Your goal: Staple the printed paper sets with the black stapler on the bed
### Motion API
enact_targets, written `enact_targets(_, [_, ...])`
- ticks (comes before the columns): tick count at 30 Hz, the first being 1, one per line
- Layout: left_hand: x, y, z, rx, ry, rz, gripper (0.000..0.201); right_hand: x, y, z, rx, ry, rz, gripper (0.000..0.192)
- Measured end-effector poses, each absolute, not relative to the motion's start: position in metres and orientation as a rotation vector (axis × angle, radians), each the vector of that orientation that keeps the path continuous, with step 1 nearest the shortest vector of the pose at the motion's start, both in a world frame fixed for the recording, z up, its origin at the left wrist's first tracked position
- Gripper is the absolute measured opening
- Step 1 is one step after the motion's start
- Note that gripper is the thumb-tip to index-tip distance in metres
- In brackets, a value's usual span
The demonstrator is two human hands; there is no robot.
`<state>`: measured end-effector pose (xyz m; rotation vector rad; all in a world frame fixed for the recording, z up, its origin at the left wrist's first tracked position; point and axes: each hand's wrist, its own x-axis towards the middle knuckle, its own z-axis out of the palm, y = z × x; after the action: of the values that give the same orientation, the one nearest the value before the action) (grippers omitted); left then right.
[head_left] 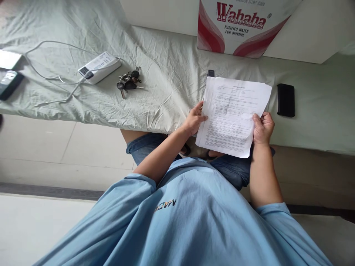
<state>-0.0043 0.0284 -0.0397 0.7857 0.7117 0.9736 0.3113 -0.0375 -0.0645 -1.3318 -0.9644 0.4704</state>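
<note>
A printed sheet of white paper (231,114) is held up over the edge of a bed covered in a pale green sheet (166,74). My left hand (195,120) grips the paper's left edge, thumb on top. My right hand (263,127) pinches its right edge near the lower corner. The page is slightly creased and tilted. Below it I see my blue T-shirt and denim shorts.
On the bed lie a bunch of keys (128,82), a white power bank (99,67) with a white cable, a black phone (286,100) right of the paper, and a dark device (9,84) at far left. A Wahaha water carton (244,26) stands behind. Tiled floor lies left.
</note>
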Motion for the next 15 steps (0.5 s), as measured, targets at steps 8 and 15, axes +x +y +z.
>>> enact_targets(8, [-0.005, 0.027, -0.045, 0.816, 0.664, 0.964, 0.055, 0.311, -0.038, -0.068, -1.344, -0.96, 0.455, 0.063])
enact_targets(15, [-0.002, 0.028, -0.056, 0.779, 0.696, 0.979, 0.038, 0.307, -0.037, -0.067, -1.366, -0.934, 0.297, 0.057])
